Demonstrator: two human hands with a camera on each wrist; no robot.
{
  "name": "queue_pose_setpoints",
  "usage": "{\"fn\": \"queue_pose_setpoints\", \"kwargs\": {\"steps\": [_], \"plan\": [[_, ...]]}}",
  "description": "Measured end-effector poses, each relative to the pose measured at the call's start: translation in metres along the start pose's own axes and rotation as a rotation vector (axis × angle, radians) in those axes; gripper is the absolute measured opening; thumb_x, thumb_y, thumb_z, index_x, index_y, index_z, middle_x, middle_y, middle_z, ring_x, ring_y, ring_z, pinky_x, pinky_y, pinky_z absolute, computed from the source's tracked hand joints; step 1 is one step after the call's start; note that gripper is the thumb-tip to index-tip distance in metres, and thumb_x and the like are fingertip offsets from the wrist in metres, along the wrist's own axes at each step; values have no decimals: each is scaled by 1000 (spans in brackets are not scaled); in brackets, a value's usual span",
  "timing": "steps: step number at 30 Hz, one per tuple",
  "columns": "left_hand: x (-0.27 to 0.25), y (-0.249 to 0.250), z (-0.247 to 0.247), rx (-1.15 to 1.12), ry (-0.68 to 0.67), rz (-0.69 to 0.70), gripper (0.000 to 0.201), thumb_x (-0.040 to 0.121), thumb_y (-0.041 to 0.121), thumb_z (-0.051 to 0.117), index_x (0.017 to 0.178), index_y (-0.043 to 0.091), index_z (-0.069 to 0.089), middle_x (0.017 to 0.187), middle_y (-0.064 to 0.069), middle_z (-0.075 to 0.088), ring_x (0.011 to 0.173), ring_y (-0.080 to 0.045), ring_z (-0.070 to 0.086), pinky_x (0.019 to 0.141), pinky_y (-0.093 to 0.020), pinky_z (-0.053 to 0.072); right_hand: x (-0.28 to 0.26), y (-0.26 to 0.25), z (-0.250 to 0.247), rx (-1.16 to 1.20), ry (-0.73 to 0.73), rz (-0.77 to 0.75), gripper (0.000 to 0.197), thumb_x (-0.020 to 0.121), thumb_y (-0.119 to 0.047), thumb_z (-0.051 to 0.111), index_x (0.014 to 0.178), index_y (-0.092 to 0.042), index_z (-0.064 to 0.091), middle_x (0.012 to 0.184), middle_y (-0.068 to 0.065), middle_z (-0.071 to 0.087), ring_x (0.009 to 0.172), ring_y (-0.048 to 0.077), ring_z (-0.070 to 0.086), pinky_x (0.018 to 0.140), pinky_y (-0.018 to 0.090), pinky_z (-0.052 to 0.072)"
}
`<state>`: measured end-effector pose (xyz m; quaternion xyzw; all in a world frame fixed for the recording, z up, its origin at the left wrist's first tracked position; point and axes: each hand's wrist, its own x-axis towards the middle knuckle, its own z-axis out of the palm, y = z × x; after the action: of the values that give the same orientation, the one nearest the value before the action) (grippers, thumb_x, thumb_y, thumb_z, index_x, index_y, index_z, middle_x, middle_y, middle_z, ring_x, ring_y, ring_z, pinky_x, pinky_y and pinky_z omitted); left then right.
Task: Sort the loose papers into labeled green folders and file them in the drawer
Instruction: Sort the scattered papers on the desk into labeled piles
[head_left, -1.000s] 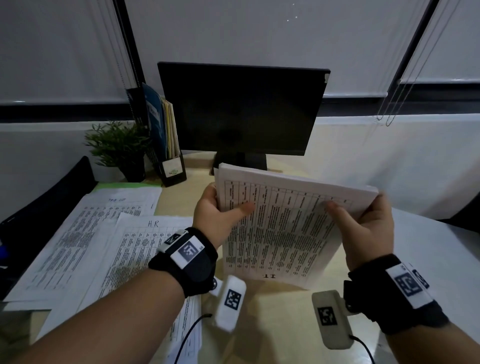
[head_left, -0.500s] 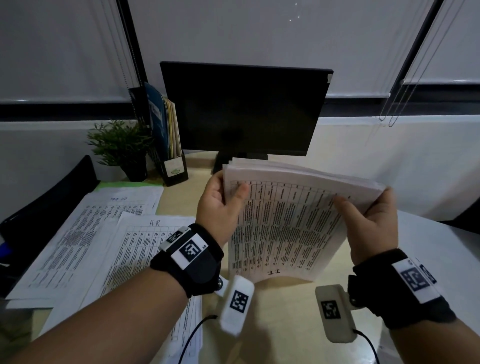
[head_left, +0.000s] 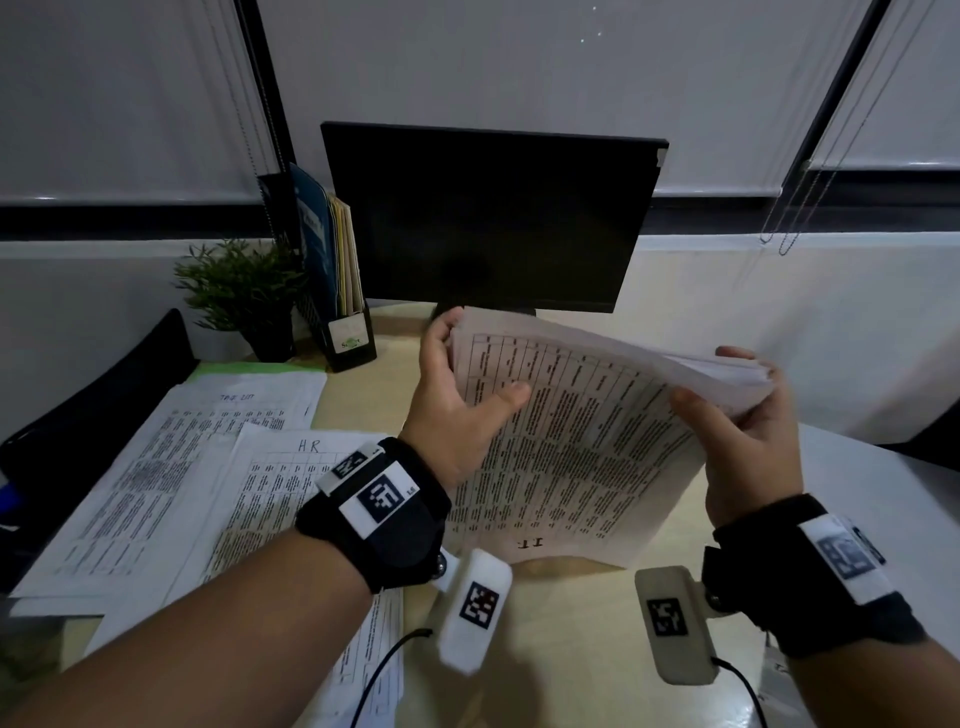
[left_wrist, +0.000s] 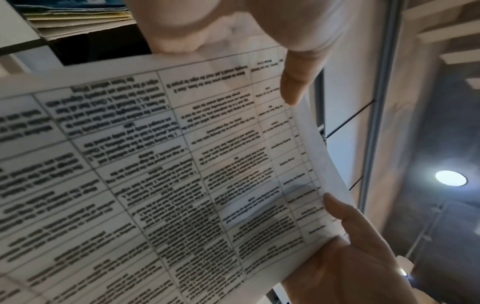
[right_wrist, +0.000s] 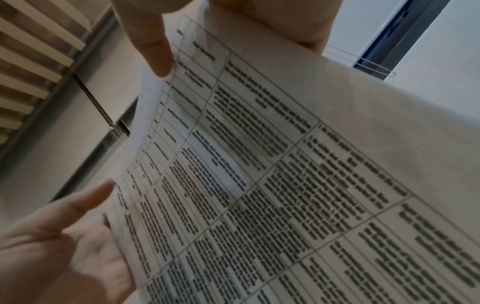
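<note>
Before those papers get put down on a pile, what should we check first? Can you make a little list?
1. Both hands hold the paper stack: ok, left hand and right hand grip opposite sides.
2. Top sheet's label readable: ok, handwritten "IT" at its near edge.
3. HR pile is a different label: ok, marked "HR".
4. Far pile's label: cannot tell, too faint.
5. Green folder ready: cannot tell, only an edge shows under the far pile.
6. Drawer open: cannot tell, not in view.
</note>
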<state>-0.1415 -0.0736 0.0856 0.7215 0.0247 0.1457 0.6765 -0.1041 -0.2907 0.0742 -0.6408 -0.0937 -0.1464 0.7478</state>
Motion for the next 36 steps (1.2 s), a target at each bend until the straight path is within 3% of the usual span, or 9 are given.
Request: {"fn": "queue_pose_setpoints", "kwargs": {"steps": [10, 15, 18, 20, 23, 26, 29, 31, 36], "plan": [[12, 11, 4, -146, 235, -54, 51, 87, 47, 58, 129, 25, 40, 108, -3, 61, 91, -18, 65, 74, -35, 56, -1, 5, -1, 0, -30, 5, 46, 81, 5, 64, 102, -33, 49, 92, -2, 53, 69, -5, 60, 60, 14, 51], [14, 3, 7, -101, 252, -42, 29, 88, 40, 59, 112, 24, 54, 101, 0, 63, 79, -13, 63, 63, -27, 52, -3, 10, -1, 25, -53, 23, 43, 79, 0, 67, 98, -34, 51, 86, -3, 57, 69, -2, 62, 62, 16, 52], [14, 2, 11, -91, 287, -22, 5, 90, 30, 60, 90, 26, 61, 97, 0, 66, 88, -17, 64, 75, -33, 54, -3, 13, 1, -88, -15, 17, 30, 79, -6, 71, 88, -32, 57, 87, -7, 64, 78, 5, 64, 64, 16, 52], [13, 5, 13, -86, 279, -9, 8, 89, 36, 60, 87, 29, 61, 98, 0, 67, 94, -21, 65, 83, -43, 56, -4, 11, 4, -162, 23, -19, 26, 80, -5, 71, 80, -28, 58, 76, -14, 69, 72, 0, 65, 61, 12, 49], [13, 3, 4, -156, 147, 63, 62, 58, 73, 69, 103, 34, 52, 109, 2, 62, 97, -17, 65, 77, -35, 58, -2, 2, 5, -157, 56, -54, 25, 81, -3, 69, 78, -25, 58, 70, -24, 68, 65, -6, 64, 58, 8, 47], [15, -4, -11, -150, -44, 65, 81, 48, 48, 87, 114, 39, 41, 113, -1, 59, 99, -12, 66, 74, -31, 58, 5, -6, 0, -73, 65, -90, 20, 80, -4, 71, 83, -21, 62, 73, -18, 71, 68, -2, 65, 60, 11, 49], [13, -11, -13, 111, -99, -61, 44, 70, 9, 79, 102, 29, 56, 99, 7, 67, 85, 3, 65, 77, -22, 57, 11, -11, -5, 84, 36, -123, 27, 61, -27, 79, 84, -21, 65, 79, -7, 73, 74, 10, 67, 66, 22, 55], [10, -17, -12, 95, -74, -134, 26, 76, 4, 73, 95, 19, 64, 92, 9, 70, 76, 7, 66, 68, -11, 54, 15, -9, -8, 153, -13, -117, 39, 51, -35, 84, 85, -22, 68, 84, -2, 73, 79, 17, 67, 69, 27, 56], [8, -19, -18, -1, 12, -121, 18, 82, 10, 69, 98, 20, 67, 93, 13, 73, 87, 1, 68, 71, -15, 54, 20, 16, -19, 107, -244, 126, 79, 34, -45, 94, 98, -12, 61, 92, 3, 74, 85, 19, 69, 72, 31, 58]]}}
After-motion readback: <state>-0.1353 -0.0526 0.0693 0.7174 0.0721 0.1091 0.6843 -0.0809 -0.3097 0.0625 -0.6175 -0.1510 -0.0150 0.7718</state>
